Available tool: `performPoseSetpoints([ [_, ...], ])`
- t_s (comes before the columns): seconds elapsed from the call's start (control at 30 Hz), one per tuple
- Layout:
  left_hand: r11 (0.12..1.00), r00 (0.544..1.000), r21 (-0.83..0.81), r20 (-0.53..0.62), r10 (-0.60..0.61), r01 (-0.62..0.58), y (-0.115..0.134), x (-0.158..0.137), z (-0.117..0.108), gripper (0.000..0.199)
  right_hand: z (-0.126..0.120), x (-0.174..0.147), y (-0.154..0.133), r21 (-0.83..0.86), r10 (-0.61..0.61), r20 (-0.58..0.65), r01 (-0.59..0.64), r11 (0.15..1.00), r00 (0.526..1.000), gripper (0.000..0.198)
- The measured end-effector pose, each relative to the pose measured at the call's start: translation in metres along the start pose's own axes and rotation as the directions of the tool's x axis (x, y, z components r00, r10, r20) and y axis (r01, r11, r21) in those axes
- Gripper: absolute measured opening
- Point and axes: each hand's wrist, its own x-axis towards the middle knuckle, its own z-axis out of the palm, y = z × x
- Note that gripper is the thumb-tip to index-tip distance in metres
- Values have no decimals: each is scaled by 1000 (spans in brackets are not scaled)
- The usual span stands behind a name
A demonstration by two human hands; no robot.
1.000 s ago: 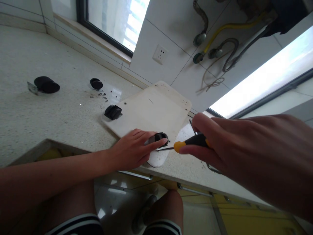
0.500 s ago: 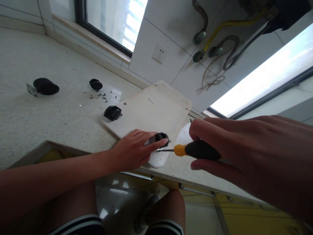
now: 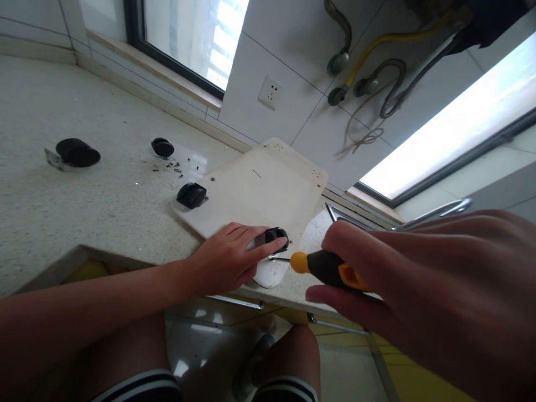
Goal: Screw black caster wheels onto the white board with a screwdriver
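Observation:
A white board (image 3: 268, 192) lies on the speckled countertop. My left hand (image 3: 230, 254) rests on its near end, fingers closed around a black caster wheel (image 3: 277, 239). In my right hand (image 3: 402, 279) is a screwdriver (image 3: 329, 267) with a black and yellow handle. Its shaft points left, and the tip meets the caster's base near my left fingers; the screw there is too small to make out. Another caster (image 3: 191, 195) sits on the board's left corner. Small holes show at the board's far corners.
Two loose casters, one nearer (image 3: 162, 147) and one farther left (image 3: 77, 152), lie on the countertop (image 3: 125, 206). Several small screws (image 3: 176, 167) are scattered beside them. A sink rim and faucet (image 3: 444, 211) stand behind my right hand. Hoses (image 3: 389, 39) hang on the tiled wall.
My right hand has turned about the screwdriver's axis, and the handle now shows a yellow patch. The hand has shifted slightly down and left, uncovering the faucet. My left hand stays put.

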Motion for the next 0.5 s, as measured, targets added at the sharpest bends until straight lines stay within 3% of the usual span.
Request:
performPoseSetpoints([
  [0.07, 1000, 1000, -2, 9, 2, -2, 0, 0, 0, 70, 1, 3, -3, -45, -14, -21, 13, 999, 1000, 30],
  [0.27, 1000, 999, -7, 33, -6, 6, -1, 0, -1, 72, 2, 3, 7, 60, -80, 148, 72, 996, 986, 25],
  [0.37, 1000, 1000, -4, 15, -1, 1, -1, 1, -1, 71, 2, 2, 7, 20, -79, 98, 77, 997, 992, 23],
  [0.5, 1000, 1000, 8, -5, 16, -16, -2, 0, 2, 70, 12, 4, 3, -69, -43, -16, 41, 997, 999, 37],
])
